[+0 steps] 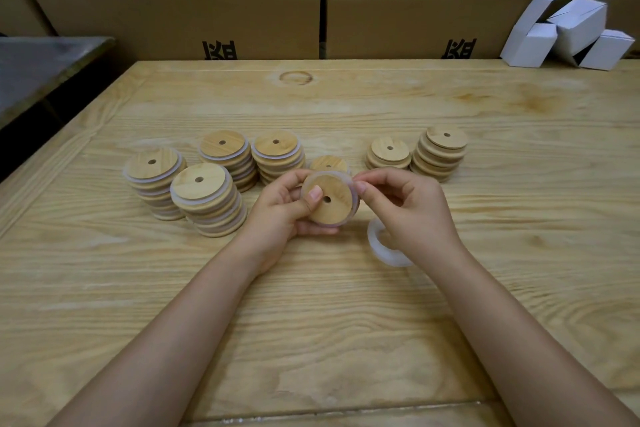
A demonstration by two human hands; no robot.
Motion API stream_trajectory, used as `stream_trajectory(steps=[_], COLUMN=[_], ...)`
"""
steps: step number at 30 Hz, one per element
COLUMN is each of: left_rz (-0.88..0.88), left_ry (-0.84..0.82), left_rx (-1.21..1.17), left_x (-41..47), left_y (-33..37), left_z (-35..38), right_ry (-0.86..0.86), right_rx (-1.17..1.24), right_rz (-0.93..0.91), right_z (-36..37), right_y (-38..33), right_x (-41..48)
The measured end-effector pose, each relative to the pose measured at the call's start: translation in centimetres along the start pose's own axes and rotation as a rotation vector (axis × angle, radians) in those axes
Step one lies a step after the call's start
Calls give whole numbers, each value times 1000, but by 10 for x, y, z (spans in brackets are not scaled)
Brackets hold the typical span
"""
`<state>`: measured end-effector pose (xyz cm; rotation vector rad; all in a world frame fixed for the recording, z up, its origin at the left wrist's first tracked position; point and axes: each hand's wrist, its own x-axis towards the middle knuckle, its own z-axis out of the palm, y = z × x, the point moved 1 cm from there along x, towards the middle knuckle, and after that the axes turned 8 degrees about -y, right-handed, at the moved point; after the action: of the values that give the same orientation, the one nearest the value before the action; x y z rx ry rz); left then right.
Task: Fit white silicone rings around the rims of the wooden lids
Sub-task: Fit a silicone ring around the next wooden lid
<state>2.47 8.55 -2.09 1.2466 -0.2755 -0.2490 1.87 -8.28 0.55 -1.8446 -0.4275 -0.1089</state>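
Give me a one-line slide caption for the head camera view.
Left hand holds a round wooden lid while the right hand pinches a white silicone ring onto its rim.

The right hand [412, 208] covers part of the white ring pile [391, 258], and the held lid [337, 198] half hides a second lid [328, 163] behind it.

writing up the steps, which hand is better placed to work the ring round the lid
Right, probably. The right hand pinches the silicone ring at the rim of the wooden lid; the left hand grips that lid, thumb on its face.
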Motion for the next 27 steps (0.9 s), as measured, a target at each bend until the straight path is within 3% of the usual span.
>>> stream_trajectory(steps=[3,8,13,16,21,27], left_rz=[-40,-118,-194,-252,-282,-285], left_ry=[-6,-40,-68,-40,170,71], left_rx=[-38,-93,-115,-168,-264,-159], left_x=[0,0,-1,-1,1,0], left_y=[2,6,7,7,10,6], left_z=[-1,-2,-4,-4,-18,-14], right_ry=[-22,11,27,82,180,139], right_rx=[-99,-543,-837,-853,-809,-771], right_rz=[-80,-505,-725,-782,-786,-793], right_z=[-1,-2,-4,-3,-8,-2], right_y=[-2,1,5,2,-1,-1], right_x=[-1,-3,-5,-6,-5,-5])
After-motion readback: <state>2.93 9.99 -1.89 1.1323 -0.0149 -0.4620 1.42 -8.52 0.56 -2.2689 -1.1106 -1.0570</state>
